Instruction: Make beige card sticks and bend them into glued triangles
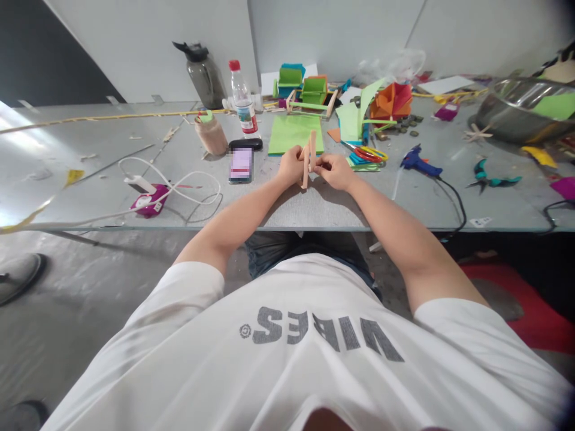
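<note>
A small frame of wooden craft sticks (306, 167) is held up just above the near part of the table, in front of a stack of green paper (294, 131). My left hand (291, 165) is closed on its left side. From the right, my right hand (335, 172) pinches the frame with thumb and forefinger. The fingertips of both hands are partly hidden behind the sticks. To the right of the paper lie scissors with red and yellow handles (366, 152). A phone (241, 164) rests on the table left of my hands.
A red-capped bottle (243, 105), a dark jug (204, 75) and a stick cup (211, 135) stand back left. Folded paper models (309, 87) sit at the back. Rightward are a blue glue gun (420, 160), pliers (492, 178) and a metal bowl (503, 114). A white cable (193, 175) loops left.
</note>
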